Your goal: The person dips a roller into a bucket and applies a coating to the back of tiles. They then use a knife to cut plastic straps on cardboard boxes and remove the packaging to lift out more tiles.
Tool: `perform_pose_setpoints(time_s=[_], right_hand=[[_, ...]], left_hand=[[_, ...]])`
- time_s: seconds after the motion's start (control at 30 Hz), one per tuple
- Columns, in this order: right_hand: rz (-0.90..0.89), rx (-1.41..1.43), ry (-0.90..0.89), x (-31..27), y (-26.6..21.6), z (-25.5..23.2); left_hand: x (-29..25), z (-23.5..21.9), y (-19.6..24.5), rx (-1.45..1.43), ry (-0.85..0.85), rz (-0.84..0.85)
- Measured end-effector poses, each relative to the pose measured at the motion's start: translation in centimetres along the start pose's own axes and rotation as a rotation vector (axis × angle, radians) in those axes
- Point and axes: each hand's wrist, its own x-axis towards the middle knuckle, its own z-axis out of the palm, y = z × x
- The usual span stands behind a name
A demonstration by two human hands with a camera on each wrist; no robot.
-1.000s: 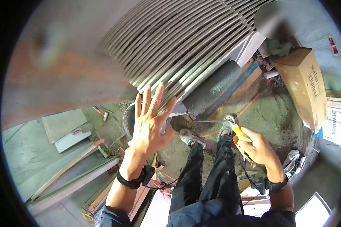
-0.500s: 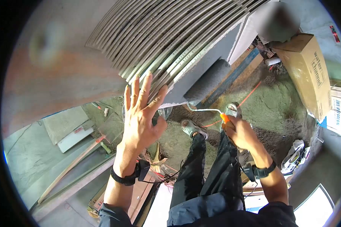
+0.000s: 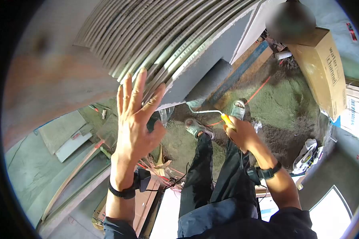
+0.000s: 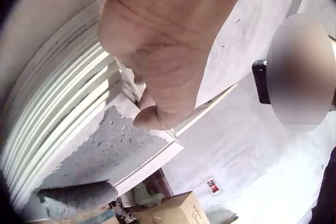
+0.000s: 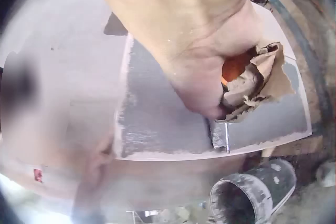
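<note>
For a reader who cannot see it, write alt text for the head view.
A person's left hand presses flat against stacked boards while the right hand holds a paint roller against a grey-coated panel.

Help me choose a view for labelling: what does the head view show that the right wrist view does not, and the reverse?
Only the head view shows the left hand pressed flat on the stacked boards, the roller sleeve, the person's legs and the cardboard box. Only the right wrist view shows the bucket below and the torn paper around the handle. Both show the right hand gripping the orange roller handle and the grey-painted board face.
</note>
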Motion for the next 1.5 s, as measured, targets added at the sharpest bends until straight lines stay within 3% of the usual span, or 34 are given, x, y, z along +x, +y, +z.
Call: perform_pose_setpoints(time_s=[0.13, 0.2, 0.37, 0.47, 0.57, 0.63, 0.7, 0.77, 0.83, 0.9, 0.93, 1.0, 1.03, 1.1, 1.23, 1.33, 1.5], right_hand=[[-0.086, 0.024, 0.076, 6.1, 6.2, 5.5], [0.142, -0.117, 0.001, 9.4, 7.5, 7.3], [0.208, -0.071, 0.040, 13.7, 12.3, 11.0], [0.206, -0.021, -0.013, 12.5, 11.9, 10.5], [0.301, 0.111, -0.304, 9.2, 11.7, 9.1], [0.258, 0.271, -0.478, 5.9, 10.8, 7.4], [0.166, 0.418, -0.403, 2.8, 12.3, 8.9], [0.151, 0.244, -0.540, 0.5, 6.9, 6.4], [0.175, -0.026, -0.767, -0.5, 0.8, 4.5], [0.136, 0.378, -0.829, -2.2, 0.3, 7.0], [0.176, 0.265, -0.857, -2.5, -1.4, 7.1], [0.062, 0.283, -0.937, -2.3, -6.2, 7.4], [0.019, 0.257, -0.960, -2.2, -8.1, 8.0], [-0.261, 0.111, -0.785, -1.3, -8.2, 11.1], [-0.229, -0.135, -0.772, 3.1, -14.5, 15.9], [-0.292, -0.463, -0.659, 7.4, -17.8, 20.4], [-0.208, -0.747, -0.622, 15.0, -21.7, 28.9]], left_hand=[[-0.1, 0.4, -0.1, 0.010, 0.000, -0.014], [-0.2, 0.5, 0.2, 0.023, -0.016, -0.051], [0.0, 0.2, 0.0, 0.037, 0.010, -0.043], [0.1, 0.1, 0.3, 0.071, 0.027, -0.007], [-0.8, -0.8, 0.7, -0.032, 0.054, -0.027], [-2.3, -1.9, 0.7, -0.047, 0.096, -0.051], [-5.6, -2.5, -0.1, -0.148, 0.228, -0.038], [-10.2, -2.7, -0.2, -0.312, 0.315, -0.156], [-17.1, -1.3, -0.1, -0.389, 0.302, -0.393], [-23.8, 0.8, 0.4, -0.394, 0.272, -0.564], [-27.0, 2.0, 0.7, -0.407, 0.204, -0.682], [-33.1, 5.4, 1.9, -0.495, 0.130, -0.931], [-35.6, 7.2, 2.2, -0.457, 0.072, -0.937], [-38.5, 10.5, 3.0, -0.517, -0.048, -0.979], [-38.4, 17.1, 5.4, -0.660, -0.204, -1.041], [-37.5, 23.2, 7.3, -0.824, -0.096, -0.912], [-36.2, 29.8, 9.0, -0.851, -0.337, -0.757]])
